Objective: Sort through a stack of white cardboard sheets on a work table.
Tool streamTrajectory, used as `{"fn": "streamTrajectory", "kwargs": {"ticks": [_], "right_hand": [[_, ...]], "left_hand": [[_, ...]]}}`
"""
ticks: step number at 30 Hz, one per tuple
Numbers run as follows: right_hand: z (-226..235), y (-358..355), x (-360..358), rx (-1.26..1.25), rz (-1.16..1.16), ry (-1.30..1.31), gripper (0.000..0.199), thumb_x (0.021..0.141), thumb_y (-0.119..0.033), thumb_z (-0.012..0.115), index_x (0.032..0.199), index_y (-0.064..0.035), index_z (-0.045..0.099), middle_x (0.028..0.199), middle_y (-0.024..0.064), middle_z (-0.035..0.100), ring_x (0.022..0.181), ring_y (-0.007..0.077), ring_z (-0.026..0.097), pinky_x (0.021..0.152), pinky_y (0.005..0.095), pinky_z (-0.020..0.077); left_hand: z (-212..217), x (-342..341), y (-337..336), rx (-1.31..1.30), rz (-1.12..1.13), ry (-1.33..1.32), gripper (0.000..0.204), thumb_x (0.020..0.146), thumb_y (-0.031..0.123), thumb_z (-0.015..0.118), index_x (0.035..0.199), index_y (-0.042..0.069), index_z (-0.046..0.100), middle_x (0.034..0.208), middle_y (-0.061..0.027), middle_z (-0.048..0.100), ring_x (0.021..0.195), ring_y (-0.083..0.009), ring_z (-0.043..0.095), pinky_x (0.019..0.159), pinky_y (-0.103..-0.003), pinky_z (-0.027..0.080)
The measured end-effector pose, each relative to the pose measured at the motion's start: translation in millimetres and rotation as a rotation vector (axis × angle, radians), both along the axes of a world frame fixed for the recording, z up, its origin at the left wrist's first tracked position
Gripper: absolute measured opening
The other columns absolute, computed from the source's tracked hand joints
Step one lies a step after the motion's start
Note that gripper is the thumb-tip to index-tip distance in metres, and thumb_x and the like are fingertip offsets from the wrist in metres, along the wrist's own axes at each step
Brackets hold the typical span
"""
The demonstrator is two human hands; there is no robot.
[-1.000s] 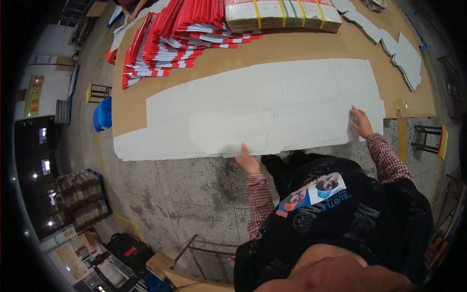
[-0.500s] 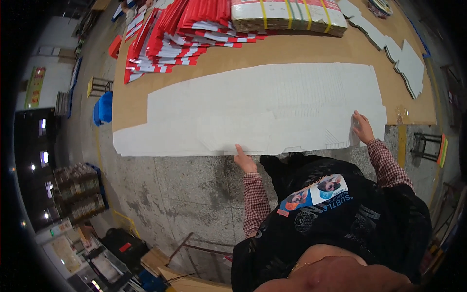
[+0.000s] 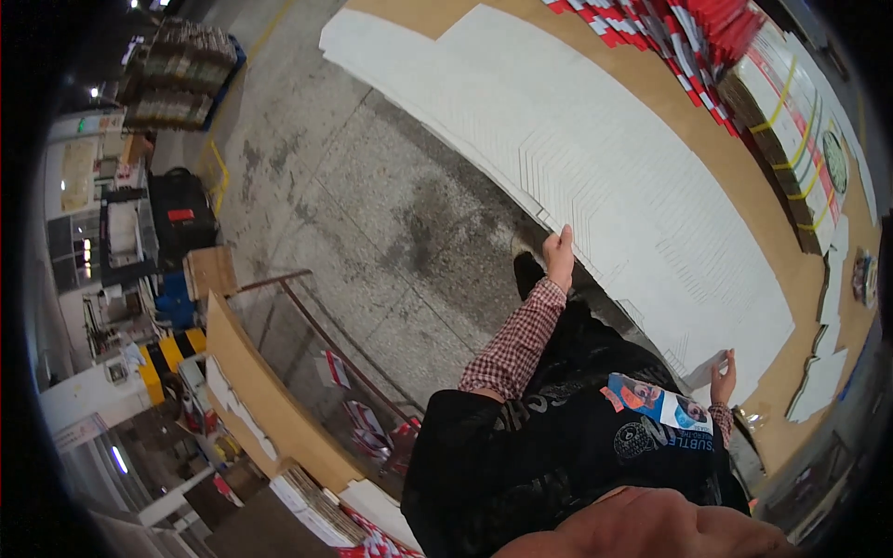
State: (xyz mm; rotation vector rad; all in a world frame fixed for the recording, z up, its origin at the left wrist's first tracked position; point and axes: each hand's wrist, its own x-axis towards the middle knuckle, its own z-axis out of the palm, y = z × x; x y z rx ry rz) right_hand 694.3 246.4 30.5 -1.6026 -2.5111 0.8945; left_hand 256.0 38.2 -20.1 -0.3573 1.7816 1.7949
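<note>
A large white cardboard sheet [image 3: 595, 158], marked with rows of thin lines and stepped cuts, lies across the table with its near edge past the tabletop. My left hand [image 3: 559, 259] is closed at that near edge, with the fingertips at the board's rim. Farther right, my right hand [image 3: 722, 378] holds the sheet by its near right corner, thumb and fingers close together. The undersides of both grips are hidden.
Red-and-white folded pieces [image 3: 693, 51] and a strapped bundle of cardboard [image 3: 791, 130] sit along the far side of the brown tabletop [image 3: 735, 181]. White offcuts [image 3: 819, 381] lie at right. Behind me stand a metal frame [image 3: 321, 321] and another brown-topped table [image 3: 279, 409].
My view has swung to the left, so the table now slants across the upper right. My left hand has gone from a pointing finger on the sheet to a closed grip at its edge.
</note>
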Motion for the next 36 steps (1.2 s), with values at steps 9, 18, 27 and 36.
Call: {"fn": "streamTrajectory", "kwargs": {"ticks": [9, 18, 27, 36], "right_hand": [[-2.7, 33.1, 3.7, -0.047, 0.076, -0.145, 0.043, 0.076, -0.007, 0.058, 0.117, -0.0030, 0.046, 0.126, 0.0145, 0.043, 0.114, 0.0259, 0.043, 0.091, 0.0322, 0.0393], [2.5, 42.8, -24.2, 0.016, -0.030, -0.208, 0.036, 0.078, -0.009, 0.058, 0.112, -0.0040, 0.051, 0.109, 0.0111, 0.056, 0.089, 0.0198, 0.057, 0.077, 0.0300, 0.0452], [47.0, 27.7, -279.0, 0.111, 0.315, 0.382, 0.030, 0.081, 0.001, 0.051, 0.110, -0.0057, 0.053, 0.109, 0.0078, 0.055, 0.092, 0.0174, 0.055, 0.074, 0.0262, 0.0451], [22.3, 19.6, -460.7, -0.109, 0.706, 0.449, 0.016, 0.073, -0.008, 0.060, 0.088, -0.0035, 0.059, 0.087, 0.0059, 0.053, 0.078, 0.0166, 0.052, 0.067, 0.0258, 0.0434]], "left_hand": [[-9.0, 3.8, 1.7, 0.019, 0.009, 0.058, 0.046, 0.086, 0.028, 0.052, 0.060, 0.006, 0.020, 0.058, -0.0007, 0.020, 0.055, -0.0114, 0.022, 0.048, -0.032, 0.022], [0.3, 8.7, 1.1, -0.046, -0.036, 0.193, 0.048, 0.085, 0.030, 0.052, 0.057, 0.007, 0.019, 0.055, -0.0002, 0.018, 0.052, -0.0124, 0.019, 0.046, -0.034, 0.021], [68.9, -12.0, -39.2, 0.188, -0.150, -0.151, 0.047, 0.086, 0.033, 0.051, 0.116, -0.002, 0.044, 0.115, -0.0134, 0.049, 0.104, -0.0204, 0.048, 0.085, -0.031, 0.041], [72.7, -58.2, -29.7, -0.495, -0.918, 1.032, 0.072, 0.075, 0.030, 0.062, 0.130, 0.001, 0.026, 0.139, -0.0187, 0.014, 0.129, -0.0359, 0.009, 0.102, -0.051, 0.010]]}}
